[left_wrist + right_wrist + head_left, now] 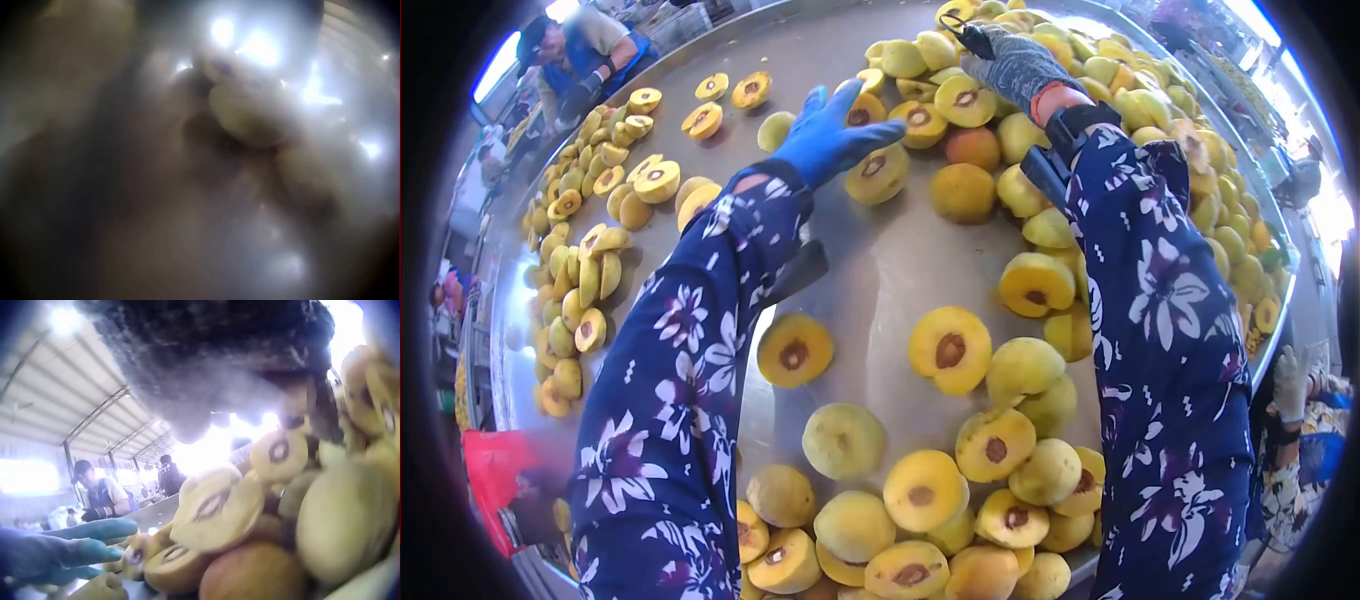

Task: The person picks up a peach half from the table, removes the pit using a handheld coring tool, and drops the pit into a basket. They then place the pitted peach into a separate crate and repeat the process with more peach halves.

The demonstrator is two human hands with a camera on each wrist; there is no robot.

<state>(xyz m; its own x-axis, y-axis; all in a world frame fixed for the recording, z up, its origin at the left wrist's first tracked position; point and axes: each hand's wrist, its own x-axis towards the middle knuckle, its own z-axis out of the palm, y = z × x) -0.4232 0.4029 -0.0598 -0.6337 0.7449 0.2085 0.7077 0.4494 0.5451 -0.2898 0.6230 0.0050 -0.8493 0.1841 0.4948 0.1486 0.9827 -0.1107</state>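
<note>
In the head view, my left hand in a blue glove (830, 132) has its fingers spread over halved yellow fruit (878, 174). My right hand, in a grey knitted glove (1022, 72), grips a small dark tool (968, 36) with a ring-like end above the fruit pile. The right wrist view has the grey glove (219, 369) above cut fruit (215, 509), and the blue-gloved fingers (87, 547) at the left, straight and close to the fruit. The left wrist view is badly blurred, with a pale fruit (247, 119) in it.
A metal table (870, 270) carries the fruit. A large heap (1140, 105) lies at the right, rows of halves (590, 270) at the left, and more fruit (925, 490) nearest me. A person in a blue apron (585, 60) is at the far left edge.
</note>
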